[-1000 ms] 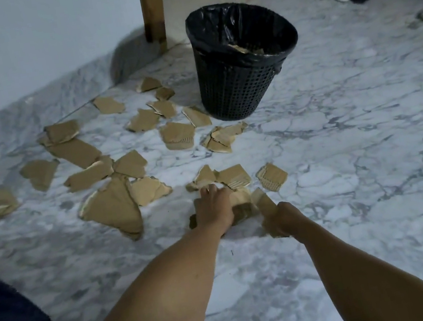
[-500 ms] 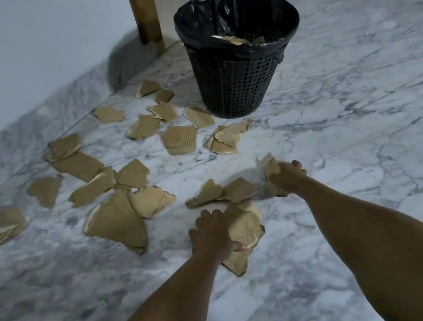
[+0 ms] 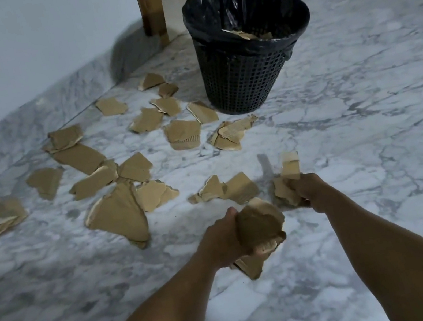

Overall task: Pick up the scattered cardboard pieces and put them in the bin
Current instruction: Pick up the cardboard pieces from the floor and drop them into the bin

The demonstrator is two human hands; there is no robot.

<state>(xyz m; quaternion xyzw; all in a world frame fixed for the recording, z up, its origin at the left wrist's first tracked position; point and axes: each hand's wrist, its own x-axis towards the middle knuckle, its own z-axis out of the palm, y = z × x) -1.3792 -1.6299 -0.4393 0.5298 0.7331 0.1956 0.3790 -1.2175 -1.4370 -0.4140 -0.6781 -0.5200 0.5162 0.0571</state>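
Just now 2 cardboard wads have been lifted off the floor, clamped in curled fingers of the left hand and right hand, ready for the bin, scattered pieces remaining

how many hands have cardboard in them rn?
2. The left hand grips a crumpled cardboard wad low in the centre; the right hand grips a few cardboard pieces just to its right.
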